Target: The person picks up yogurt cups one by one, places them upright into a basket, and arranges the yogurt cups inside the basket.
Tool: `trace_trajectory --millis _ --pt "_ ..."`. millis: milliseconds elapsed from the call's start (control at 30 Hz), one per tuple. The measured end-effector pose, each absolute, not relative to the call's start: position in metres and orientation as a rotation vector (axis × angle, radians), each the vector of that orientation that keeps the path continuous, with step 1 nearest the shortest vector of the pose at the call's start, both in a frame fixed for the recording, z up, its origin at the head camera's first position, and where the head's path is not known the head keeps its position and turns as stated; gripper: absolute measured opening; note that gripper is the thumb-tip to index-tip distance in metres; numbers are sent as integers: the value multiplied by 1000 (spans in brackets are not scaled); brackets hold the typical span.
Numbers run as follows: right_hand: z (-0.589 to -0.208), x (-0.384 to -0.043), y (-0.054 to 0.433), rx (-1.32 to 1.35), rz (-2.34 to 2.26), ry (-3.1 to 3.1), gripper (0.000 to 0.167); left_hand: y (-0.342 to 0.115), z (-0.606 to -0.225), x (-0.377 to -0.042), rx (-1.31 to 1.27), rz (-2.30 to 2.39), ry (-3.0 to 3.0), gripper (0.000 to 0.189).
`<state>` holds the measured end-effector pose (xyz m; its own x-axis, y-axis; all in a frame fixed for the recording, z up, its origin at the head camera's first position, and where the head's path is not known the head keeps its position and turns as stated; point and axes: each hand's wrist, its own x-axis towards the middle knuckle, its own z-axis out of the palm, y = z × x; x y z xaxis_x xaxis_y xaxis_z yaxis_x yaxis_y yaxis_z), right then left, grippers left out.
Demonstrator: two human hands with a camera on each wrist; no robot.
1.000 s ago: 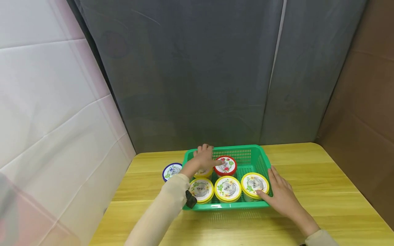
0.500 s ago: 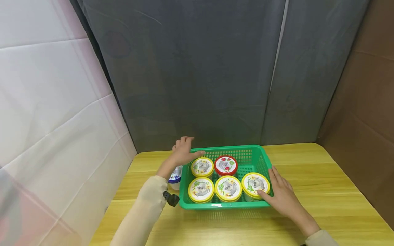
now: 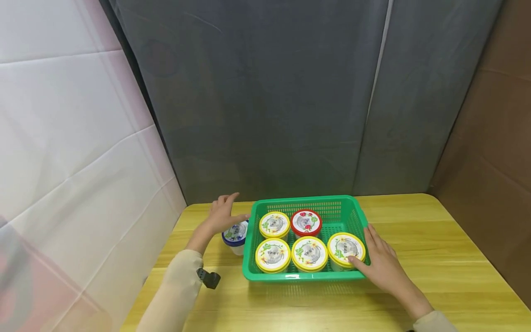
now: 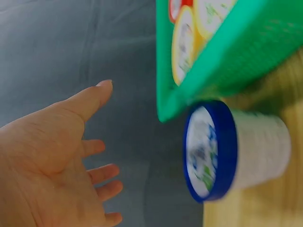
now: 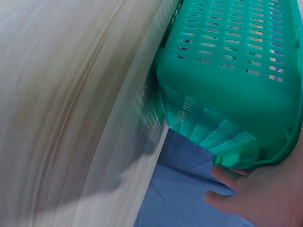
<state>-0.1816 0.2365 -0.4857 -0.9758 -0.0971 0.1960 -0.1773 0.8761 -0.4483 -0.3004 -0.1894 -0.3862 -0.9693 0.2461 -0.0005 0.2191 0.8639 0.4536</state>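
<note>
A green plastic basket [image 3: 307,276] stands on the table and holds several lidded tubs. My left hand [image 3: 220,216] is spread in the air just left of the basket, its thumb pointing toward the rim. Nothing is in it. Below and beside that hand stands a blue-lidded tub [image 3: 235,234], apart from my fingers in the left wrist view. My right hand [image 3: 383,265] holds the basket's right rim, thumb over the edge by a yellow-lidded tub [image 3: 344,246] and fingers along the outside. In the right wrist view, part of this hand is cut off.
Inside the basket, a red-lidded tub [image 3: 306,222] sits in the back row beside another yellow-lidded tub [image 3: 274,224]. Two more yellow lids line the front. A grey curtain [image 3: 269,101] hangs behind the wooden table [image 3: 435,258], with a white panel [image 3: 74,161] at left.
My left hand has left the tubs inside the basket and moved left, over the rim, to beside the blue-lidded tub. The right hand has stayed at the basket's right rim.
</note>
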Motion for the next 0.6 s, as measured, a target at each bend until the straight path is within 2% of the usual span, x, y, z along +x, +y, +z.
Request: trace_trajectory --millis 600 --pt "-486 -181 237 207 711 -2872 98 -223 -436 -295 283 624 2932 102"
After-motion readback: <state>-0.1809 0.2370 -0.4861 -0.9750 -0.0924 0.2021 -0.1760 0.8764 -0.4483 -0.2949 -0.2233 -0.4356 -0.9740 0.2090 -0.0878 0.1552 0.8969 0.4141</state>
